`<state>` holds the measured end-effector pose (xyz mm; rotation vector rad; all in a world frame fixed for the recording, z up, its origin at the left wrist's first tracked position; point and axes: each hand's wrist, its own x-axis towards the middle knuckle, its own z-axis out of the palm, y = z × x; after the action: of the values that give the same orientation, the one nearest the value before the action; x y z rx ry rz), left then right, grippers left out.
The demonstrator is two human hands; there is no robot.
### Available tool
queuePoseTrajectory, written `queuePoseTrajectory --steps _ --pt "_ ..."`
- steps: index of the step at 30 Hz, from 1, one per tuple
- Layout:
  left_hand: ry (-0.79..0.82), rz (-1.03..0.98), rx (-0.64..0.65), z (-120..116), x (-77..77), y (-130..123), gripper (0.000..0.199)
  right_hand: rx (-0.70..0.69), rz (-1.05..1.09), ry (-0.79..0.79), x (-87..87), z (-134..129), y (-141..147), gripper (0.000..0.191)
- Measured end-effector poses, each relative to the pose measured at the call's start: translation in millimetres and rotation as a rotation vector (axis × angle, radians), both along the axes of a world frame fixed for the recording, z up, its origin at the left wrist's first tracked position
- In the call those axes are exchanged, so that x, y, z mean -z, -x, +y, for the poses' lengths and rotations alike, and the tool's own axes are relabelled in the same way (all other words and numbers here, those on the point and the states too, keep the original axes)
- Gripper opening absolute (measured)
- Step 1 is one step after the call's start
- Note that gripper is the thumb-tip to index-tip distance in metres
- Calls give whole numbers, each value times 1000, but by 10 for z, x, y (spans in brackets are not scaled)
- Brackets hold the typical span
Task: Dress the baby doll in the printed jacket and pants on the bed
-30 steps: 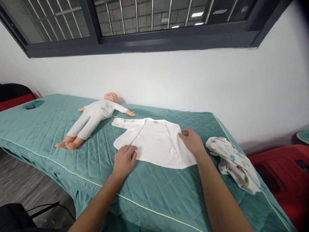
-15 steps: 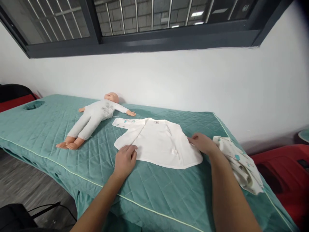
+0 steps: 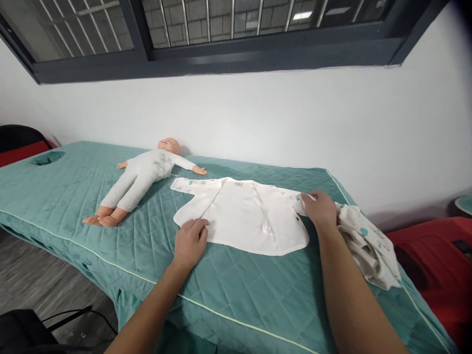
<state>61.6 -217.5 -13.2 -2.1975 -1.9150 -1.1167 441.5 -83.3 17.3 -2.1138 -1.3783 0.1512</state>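
A white baby shirt (image 3: 236,216) lies spread on the green quilted bed cover, its patterned left-side sleeve stretched out toward a doll. My left hand (image 3: 191,241) rests on the shirt's lower left edge, fingers lying on the cloth and not gripping it. At the opposite side, my right hand (image 3: 321,211) is closed on the end of the other patterned sleeve (image 3: 293,197), which is drawn out to the right. Part of that cuff is hidden by the fingers.
The baby doll (image 3: 145,169) in a white body suit lies on its back to the left. A crumpled patterned cloth (image 3: 368,241) sits beside my right forearm. Behind the bed (image 3: 250,300) stands a white wall (image 3: 258,118); a red object (image 3: 435,260) is at right.
My right hand has moved up and slightly right from the shirt's side, and the right sleeve now extends outward in its grasp. The left hand stays on the lower edge.
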Motion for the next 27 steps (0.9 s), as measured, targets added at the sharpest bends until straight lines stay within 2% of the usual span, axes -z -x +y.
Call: queuePoseTrajectory --steps 6,10,12,14,16,18,21,24,27 --pt "-22 21 1 5 -12 -11 23 18 -39 -179 -6 -13 1 30" --pt "-34 66 -25 7 -30 -47 21 -44 -138 -268 -116 -150 225 31" --pt "-49 96 -25 7 -37 -68 21 -159 -119 -326 -169 -250 474 31" --pt "-63 130 -12 9 -41 -85 21 -338 -14 -366 -192 -358 809 28" --pt "-71 165 -1 15 -41 -93 19 -497 171 -351 -169 -455 1191 27" --pt "-83 190 8 24 -38 -96 18 -633 239 -309 -106 -526 1568 30" --pt "-120 196 26 32 -34 -100 18 -744 233 -216 9 -564 2047 40" --pt "-141 149 76 25 -53 -82 19 -810 241 -123 54 -489 2421 49" --pt "-123 -2 119 9 -124 84 21 -868 158 -175 -5 -252 2778 54"
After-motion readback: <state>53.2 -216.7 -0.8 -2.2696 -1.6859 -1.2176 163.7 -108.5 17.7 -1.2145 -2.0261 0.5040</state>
